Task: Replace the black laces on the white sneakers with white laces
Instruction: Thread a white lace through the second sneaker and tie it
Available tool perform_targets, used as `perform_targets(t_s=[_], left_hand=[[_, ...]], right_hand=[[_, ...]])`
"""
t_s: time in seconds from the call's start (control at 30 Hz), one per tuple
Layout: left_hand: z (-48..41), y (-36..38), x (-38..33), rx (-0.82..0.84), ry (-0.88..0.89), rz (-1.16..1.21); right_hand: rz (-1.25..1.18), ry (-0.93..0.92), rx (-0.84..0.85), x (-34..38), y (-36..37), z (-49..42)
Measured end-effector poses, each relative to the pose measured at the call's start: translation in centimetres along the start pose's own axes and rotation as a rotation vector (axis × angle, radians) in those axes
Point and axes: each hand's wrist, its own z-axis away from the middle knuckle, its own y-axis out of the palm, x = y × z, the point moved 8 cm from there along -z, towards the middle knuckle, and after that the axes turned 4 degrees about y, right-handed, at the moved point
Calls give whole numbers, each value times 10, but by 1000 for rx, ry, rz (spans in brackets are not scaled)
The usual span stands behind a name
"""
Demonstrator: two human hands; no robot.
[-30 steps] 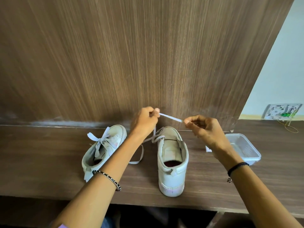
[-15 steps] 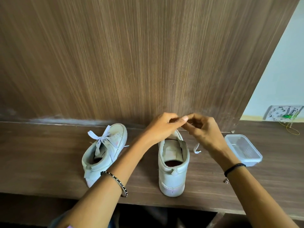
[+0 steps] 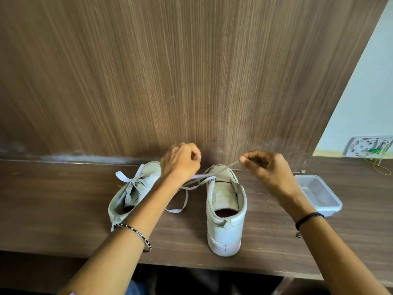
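Observation:
Two white sneakers stand on the wooden shelf [image 3: 53, 199], heels toward me. The left sneaker [image 3: 131, 192] wears a white lace tied in a bow. The right sneaker [image 3: 226, 211] has a white lace [image 3: 204, 179] crossing over its front. My left hand [image 3: 180, 162] grips one end of that lace above and left of the shoe's toe, and a loose loop of lace hangs down onto the shelf between the shoes. My right hand [image 3: 268, 169] pinches the other end, stretched up to the right of the toe. No black laces are in view.
A clear plastic container [image 3: 319, 194] sits on the shelf right of my right hand. A tall wooden panel [image 3: 170, 71] rises directly behind the shoes. A white wall plate with wires [image 3: 370, 149] sits at the far right. The shelf's front edge runs below the heels.
Half a second ago my hands met above the right sneaker's toe. They have since pulled apart, left hand going left and right hand going right, drawing the lace ends outward.

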Motion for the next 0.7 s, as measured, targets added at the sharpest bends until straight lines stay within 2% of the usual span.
perform_targets(t_s=[0.1,0.17,0.2,0.3,0.47,0.7], left_hand=[[5,13,-42,96,187,400],[10,25,-58,225,154,608],[13,32,-62,279,146,625],[14,43,-64,316,168,559],[4,41,-48,232,186,492],[1,35,-32,210,111,306]], right_hand=[[-22,-35,99,9,16,2],[-34,-61,142,17,23,6],[-41,-70,143,21,24,7],[-55,-60,86,23,20,7],[-90,1,-12,13,9,6],[-118,73,33,7,13,6]])
